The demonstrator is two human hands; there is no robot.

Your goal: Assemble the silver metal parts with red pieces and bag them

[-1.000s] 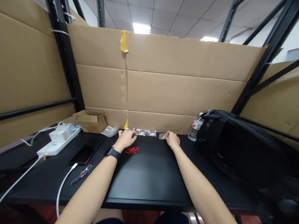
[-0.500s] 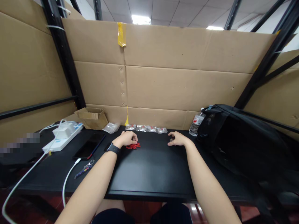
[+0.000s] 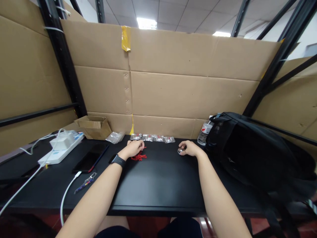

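A bundle of thin red cord (image 3: 140, 157) lies on the black table, and one strand rises to the fingertips of my left hand (image 3: 134, 148). Those fingers are closed in a pinch on the cord. A dark watch sits on the left wrist. Farther right, my right hand (image 3: 191, 148) curls its thumb and fingers around a small shiny round metal piece (image 3: 180, 151), partly hidden by the fingers. Behind my hands, several small clear packets (image 3: 158, 138) with silvery and red contents stand in a row near the cardboard wall.
To the left are a phone (image 3: 90, 158), a keychain (image 3: 85, 183), a white power strip (image 3: 60, 153), a small cardboard box (image 3: 94, 128) and a clear plastic bag (image 3: 115, 137). A water bottle (image 3: 205, 132) and a large black backpack (image 3: 257, 155) occupy the right side.
My left hand has lifted slightly off the bundle, drawing up a red strand. In my right hand, the shiny metal piece has come into sight between the fingers.
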